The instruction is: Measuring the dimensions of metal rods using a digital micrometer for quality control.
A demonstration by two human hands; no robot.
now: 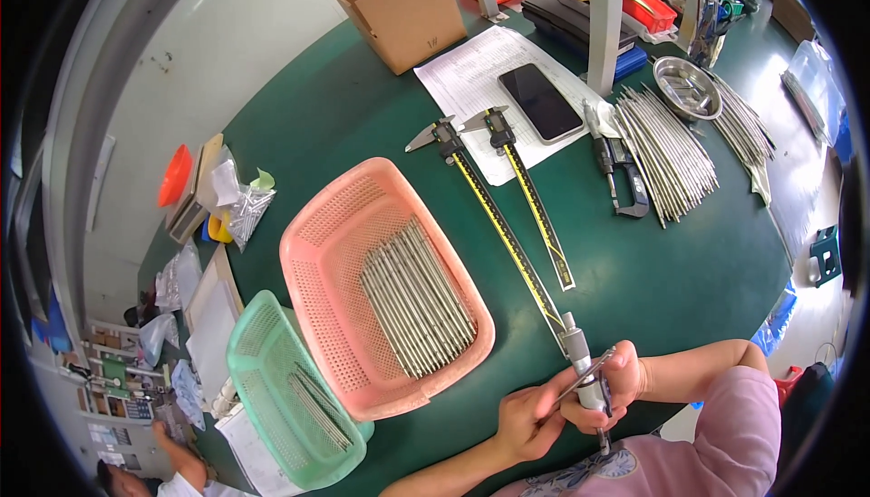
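Observation:
Close to my body at the lower right, my right hand (618,381) is closed round a micrometer (576,345), its silver thimble pointing up and away from me. My left hand (527,423) meets it from the left, fingers pinched on a thin metal rod (594,366) that slants across the micrometer. My fingers hide where the rod meets the jaws. To the left, a pink perforated basket (317,316) holds a row of similar metal rods (417,302). Against it stands a green basket (249,361) with several rods (317,406).
Two digital calipers (494,212) (535,202) lie beyond my hands, near a phone (542,103) on paper sheets (462,71). Another micrometer (625,175), a pile of rods (666,157) and a metal bowl (686,80) are at the right. A cardboard box (408,21) stands behind.

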